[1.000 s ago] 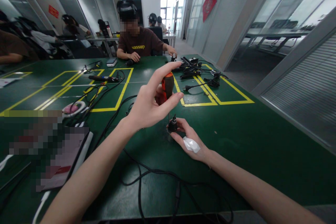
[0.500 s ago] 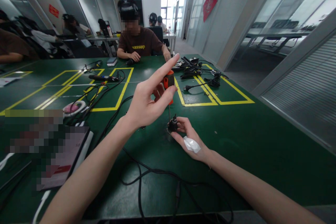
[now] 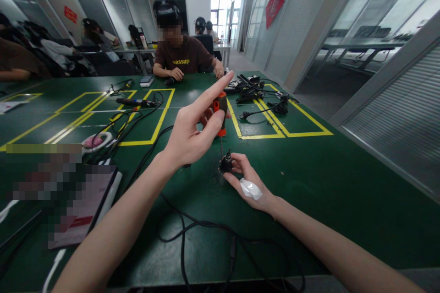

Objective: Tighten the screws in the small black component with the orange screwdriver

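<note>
**Screwdriver handle rolled between the fingers, tip on the small black plug**

Compared with a second ago, the left hand (image 3: 190,135) has changed its hold on the screwdriver (image 3: 220,112). Then, more of the orange and black handle showed between thumb and fingers; now the handle sits deeper in the hand, with the forefinger stretched out straight towards the upper middle of the frame and the thumb pressed along the handle's side. In the last half second almost nothing has shifted, apart from a slight turn of the handle. That reads as a twisting motion, a fresh grip taken between turns, so the work on the screw looks to be under way rather than finished.

The left fingers are closed around the handle. The thin metal shaft runs straight down from it, upright, to the plug (image 3: 226,163).

The right hand (image 3: 245,178) lies palm up on the green tabletop (image 3: 326,183) at the centre of the frame, fingers curled narrowly about the plug and steadying it. A white patch lies on that palm.

The plug is small, round and black, with a short stub on top where the shaft meets it. A black cable (image 3: 192,226) loops across the tabletop in the lower middle of the frame; whether it joins the plug cannot be told.
</note>
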A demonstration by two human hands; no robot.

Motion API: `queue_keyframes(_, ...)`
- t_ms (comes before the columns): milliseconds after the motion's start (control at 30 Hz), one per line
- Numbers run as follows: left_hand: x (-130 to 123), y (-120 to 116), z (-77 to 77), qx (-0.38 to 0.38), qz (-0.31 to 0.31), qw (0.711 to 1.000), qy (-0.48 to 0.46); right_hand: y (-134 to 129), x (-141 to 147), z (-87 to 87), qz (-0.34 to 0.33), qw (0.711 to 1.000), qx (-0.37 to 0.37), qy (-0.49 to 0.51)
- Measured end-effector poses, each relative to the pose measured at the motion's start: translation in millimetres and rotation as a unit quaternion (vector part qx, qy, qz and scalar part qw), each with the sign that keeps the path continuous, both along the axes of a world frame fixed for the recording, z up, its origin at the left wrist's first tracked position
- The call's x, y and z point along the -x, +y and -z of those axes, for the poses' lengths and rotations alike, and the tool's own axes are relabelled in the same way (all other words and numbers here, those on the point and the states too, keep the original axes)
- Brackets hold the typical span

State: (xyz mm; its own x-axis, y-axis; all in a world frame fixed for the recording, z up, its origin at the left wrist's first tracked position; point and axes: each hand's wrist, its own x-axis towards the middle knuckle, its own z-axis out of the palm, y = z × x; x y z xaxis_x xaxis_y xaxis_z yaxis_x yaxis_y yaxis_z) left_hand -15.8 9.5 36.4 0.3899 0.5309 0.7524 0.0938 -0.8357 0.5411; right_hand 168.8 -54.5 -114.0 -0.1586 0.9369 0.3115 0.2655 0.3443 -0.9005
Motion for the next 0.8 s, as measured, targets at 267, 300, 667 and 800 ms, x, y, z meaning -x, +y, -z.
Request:
queue_keyframes(267,-1,-3,-0.8,-0.024,-0.035,0.999,-0.015,-1,0,-2.9,0.0,1.0,0.002,0.005)
queue_keyframes(300,-1,-3,-1.0,-0.026,-0.04,0.999,-0.015,-1,0,-2.1,0.002,1.0,0.003,0.005)
queue_keyframes(667,-5,-2,-0.5,-0.009,-0.035,0.998,-0.044,-2,-2,-15.3,-0.034,0.999,0.013,-0.033)
queue_keyframes(800,-4,0,1.3,-0.047,-0.057,0.997,-0.02,-3,-3,-17.3,-0.036,0.998,0.0,-0.042)
